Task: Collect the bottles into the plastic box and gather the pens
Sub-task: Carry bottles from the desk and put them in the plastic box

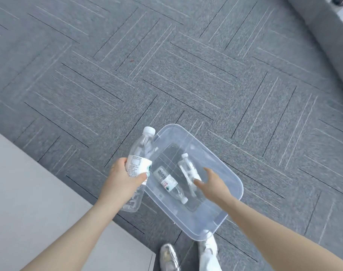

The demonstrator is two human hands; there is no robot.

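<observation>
A clear plastic box (228,169) sits on the grey carpet in front of my feet. Two clear bottles lie inside it: one with a white and red label (169,182) and one beside it (187,170), partly under my right hand. My left hand (125,179) grips a larger clear bottle with a white cap (142,153) by its label, held upright-tilted just over the box's left rim. My right hand (211,184) hovers over the box with fingers spread, holding nothing. No pens are in view.
A white table top (39,202) fills the lower left. My feet in light shoes (169,257) stand just below the box. A grey curved piece of furniture (331,42) runs along the upper right. Carpet stretches across the rest.
</observation>
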